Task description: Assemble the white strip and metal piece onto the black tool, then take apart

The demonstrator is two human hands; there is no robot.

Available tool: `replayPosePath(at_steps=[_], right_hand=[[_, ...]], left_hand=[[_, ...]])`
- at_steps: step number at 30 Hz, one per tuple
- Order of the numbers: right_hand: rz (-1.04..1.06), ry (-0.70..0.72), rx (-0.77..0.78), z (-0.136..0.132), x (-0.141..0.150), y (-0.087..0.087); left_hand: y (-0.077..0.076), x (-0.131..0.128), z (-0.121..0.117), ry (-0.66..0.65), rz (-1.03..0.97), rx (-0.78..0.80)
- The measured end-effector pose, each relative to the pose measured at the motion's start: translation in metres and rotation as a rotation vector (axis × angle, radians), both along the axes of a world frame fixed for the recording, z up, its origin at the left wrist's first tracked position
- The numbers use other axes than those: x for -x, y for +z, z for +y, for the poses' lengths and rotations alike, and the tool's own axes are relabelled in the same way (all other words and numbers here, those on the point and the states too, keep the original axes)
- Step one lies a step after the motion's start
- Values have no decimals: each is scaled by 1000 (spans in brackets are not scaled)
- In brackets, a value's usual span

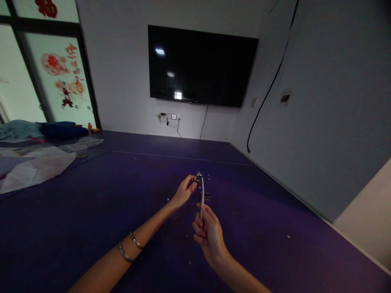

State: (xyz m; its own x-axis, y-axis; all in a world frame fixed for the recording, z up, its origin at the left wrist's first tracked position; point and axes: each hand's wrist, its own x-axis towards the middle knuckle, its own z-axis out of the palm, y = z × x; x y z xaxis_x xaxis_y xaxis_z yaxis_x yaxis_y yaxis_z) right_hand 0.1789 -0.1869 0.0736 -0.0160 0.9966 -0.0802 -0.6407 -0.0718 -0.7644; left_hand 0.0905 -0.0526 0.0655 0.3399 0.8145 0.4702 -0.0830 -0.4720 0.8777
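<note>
My right hand (210, 234) is closed around the lower part of a pale, slightly curved cable-like strip (203, 193), which rises upright from the fingers. Farther out, my left hand (184, 191) pinches a small dark and silvery piece (199, 177) at the strip's upper end. That piece is too small to name, and I cannot tell whether it is joined to the strip. Just behind the strip, a small dark item (207, 196) lies on the purple floor (146, 228), with pale scraps scattered around it.
A large television (201, 65) hangs on the far wall above sockets (173, 116) with thin cords. A black cable (269, 87) dangles along the right wall. To the left lie clear plastic sheeting (45, 162) and blue cloth (62, 129), near a glass door (58, 77).
</note>
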Motion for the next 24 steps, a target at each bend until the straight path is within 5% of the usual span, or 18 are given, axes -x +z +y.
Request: replayPosePath(at_steps=[24], right_hand=[[21, 10, 1, 2, 0, 6]], left_hand=[[0, -1, -1, 4, -13, 24]])
